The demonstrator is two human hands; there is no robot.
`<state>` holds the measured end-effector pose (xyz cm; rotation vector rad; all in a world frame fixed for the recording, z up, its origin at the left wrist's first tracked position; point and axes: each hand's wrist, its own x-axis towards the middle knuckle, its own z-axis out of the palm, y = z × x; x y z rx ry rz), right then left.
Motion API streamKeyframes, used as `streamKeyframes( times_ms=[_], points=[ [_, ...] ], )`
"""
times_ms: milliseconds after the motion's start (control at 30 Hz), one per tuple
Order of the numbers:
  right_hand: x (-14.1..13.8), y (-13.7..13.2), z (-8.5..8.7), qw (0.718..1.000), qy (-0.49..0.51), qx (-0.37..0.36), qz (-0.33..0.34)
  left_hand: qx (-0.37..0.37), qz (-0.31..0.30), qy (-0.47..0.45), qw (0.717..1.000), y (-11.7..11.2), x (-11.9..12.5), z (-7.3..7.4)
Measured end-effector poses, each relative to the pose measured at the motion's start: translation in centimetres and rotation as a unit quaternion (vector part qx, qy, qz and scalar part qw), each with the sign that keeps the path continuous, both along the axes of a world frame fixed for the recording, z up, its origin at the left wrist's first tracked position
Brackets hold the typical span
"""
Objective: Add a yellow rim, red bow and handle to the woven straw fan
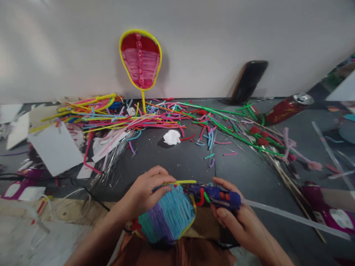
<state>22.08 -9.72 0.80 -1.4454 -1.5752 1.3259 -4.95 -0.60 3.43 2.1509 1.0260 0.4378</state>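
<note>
My left hand (151,190) pinches a yellow pipe cleaner (185,181) at the upper edge of a fan-shaped craft piece (173,208). Blue, purple and teal strips cover the face of this piece, and yellow runs along part of its rim. In my right hand (240,218) is a blue glue gun (219,195), with red and green bits stuck on its side. Its nozzle points left at the piece's upper right edge; whether it touches cannot be made out. A long clear glue stick (294,216) sticks out of the gun's back.
A pink fan-shaped piece with yellow rim (141,61) stands against the white wall. Loose pipe cleaners (155,120) cover the table's back. A crumpled white tissue (172,137), a leaning phone (249,82), a red can (288,108) and white cards (55,149) lie or stand around.
</note>
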Motion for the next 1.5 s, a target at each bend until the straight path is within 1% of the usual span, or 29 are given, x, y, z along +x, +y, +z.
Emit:
streamKeyframes(
  times_ms=[100, 167, 233, 300, 400, 467, 533, 600, 667, 733, 867, 933, 1133, 1200, 1300, 1400, 1500],
  points=[
    [0.0, -0.1, 0.0, 1.000, -0.002, 0.000, -0.009, -0.001, 0.000, 0.000, 1.000, 0.0, 0.0, -0.1],
    [0.0, -0.2, -0.1, 0.999, 0.020, -0.025, -0.013, 0.002, -0.005, 0.001, 1.000, 0.0, 0.0, -0.1],
    [0.0, -0.4, -0.2, 0.996, 0.060, -0.061, -0.020, 0.009, -0.009, 0.002, 1.000, 0.0, -0.1, -0.2],
    [0.0, -0.5, -0.1, 0.988, 0.121, -0.094, -0.024, 0.015, -0.011, 0.007, 1.000, 0.2, -0.1, -0.3],
    [-0.1, -0.4, 0.1, 0.963, 0.238, -0.124, -0.026, 0.026, -0.003, 0.023, 0.999, 0.5, -0.2, -0.4],
    [-0.1, -0.1, 0.0, 0.936, 0.317, -0.145, -0.040, 0.037, 0.002, 0.029, 0.999, 0.8, -0.2, -0.5],
    [0.0, 0.2, -0.3, 0.907, 0.385, -0.158, -0.070, 0.042, 0.003, 0.033, 0.999, 1.0, -0.3, -0.7],
    [0.1, 0.5, -0.6, 0.884, 0.431, -0.155, -0.095, 0.044, 0.005, 0.041, 0.998, 1.2, -0.4, -0.8],
    [0.4, 0.7, -0.9, 0.874, 0.450, -0.147, -0.110, 0.046, 0.007, 0.048, 0.998, 1.3, -0.5, -0.9],
    [0.8, 0.7, -1.0, 0.874, 0.452, -0.143, -0.101, 0.051, 0.007, 0.047, 0.998, 1.3, -0.6, -1.0],
    [1.5, 0.5, -1.0, 0.885, 0.436, -0.141, -0.082, 0.058, 0.003, 0.039, 0.998, 1.4, -0.7, -1.2],
    [1.8, 0.3, -1.2, 0.887, 0.434, -0.133, -0.086, 0.055, 0.006, 0.040, 0.998, 1.4, -0.7, -1.3],
    [1.9, -0.1, -1.4, 0.880, 0.449, -0.117, -0.104, 0.047, 0.010, 0.050, 0.998, 1.3, -0.6, -1.2],
    [1.9, -0.2, -1.2, 0.888, 0.435, -0.114, -0.098, 0.045, 0.011, 0.052, 0.998, 1.2, -0.6, -1.1],
    [1.8, -0.5, -0.8, 0.910, 0.387, -0.116, -0.094, 0.043, 0.013, 0.048, 0.998, 0.9, -0.6, -0.8],
    [1.5, -0.8, -0.7, 0.924, 0.348, -0.112, -0.112, 0.040, 0.014, 0.039, 0.998, 0.8, -0.5, -0.8],
    [1.3, -1.0, -0.8, 0.932, 0.328, -0.090, -0.127, 0.039, 0.012, 0.029, 0.999, 0.7, -0.5, -0.8]
  ],
)
